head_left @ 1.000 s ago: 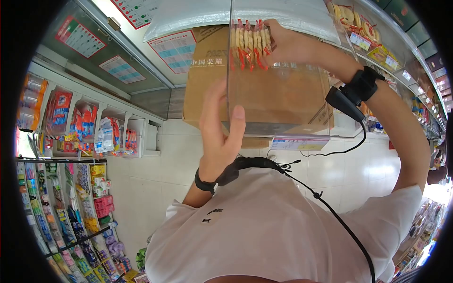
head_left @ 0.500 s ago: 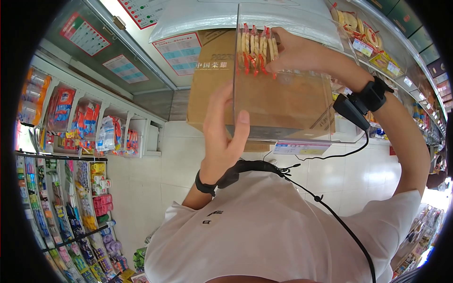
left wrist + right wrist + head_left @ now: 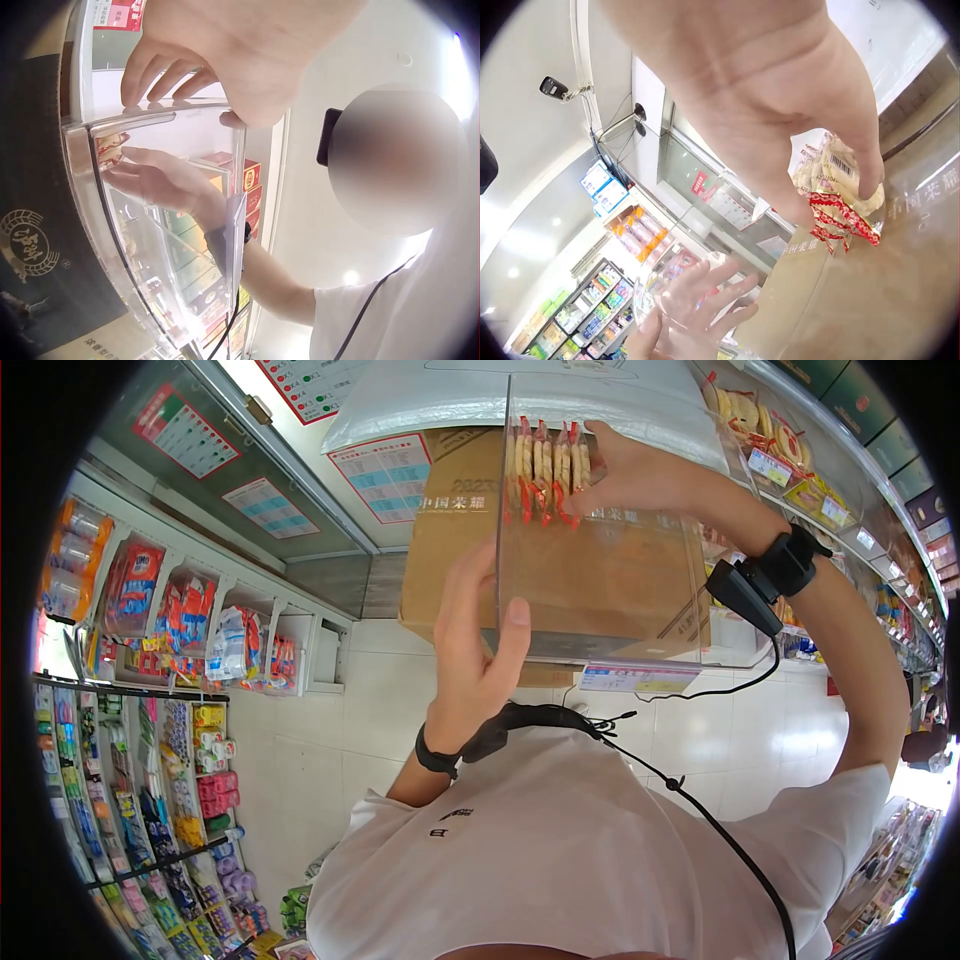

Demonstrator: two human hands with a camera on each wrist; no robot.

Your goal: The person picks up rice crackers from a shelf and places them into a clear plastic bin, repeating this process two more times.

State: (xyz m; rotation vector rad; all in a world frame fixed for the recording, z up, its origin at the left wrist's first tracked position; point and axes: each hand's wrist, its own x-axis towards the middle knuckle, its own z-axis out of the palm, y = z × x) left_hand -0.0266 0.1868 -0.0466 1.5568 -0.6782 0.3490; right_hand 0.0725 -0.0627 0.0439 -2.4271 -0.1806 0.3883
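Observation:
A clear plastic bin (image 3: 560,660) holds a short row of wrapped crackers (image 3: 540,465) standing on edge against its left wall. My right hand (image 3: 640,468) reaches into the bin from the right and grips the crackers (image 3: 836,180) at the row's right end, thumb on one side and fingers on the other. The red wrapper ends stick out below my palm in the right wrist view. Outside the bin, my left hand (image 3: 465,650) rests against the left wall with straight fingers and the thumb apart. Through the clear wall, the right wrist view shows this left hand (image 3: 697,307) spread flat.
Under the bin stands a large brown cardboard box (image 3: 450,550). A price label (image 3: 640,678) hangs on the bin's front. Stocked shelves (image 3: 150,790) line the left, and more snack bins (image 3: 770,430) the right. A black cable (image 3: 720,815) runs across the white shirt.
The bin, the crackers and both hands sit slightly lower and further right in the head view than a second ago. Both hands keep their places on the bin and crackers.

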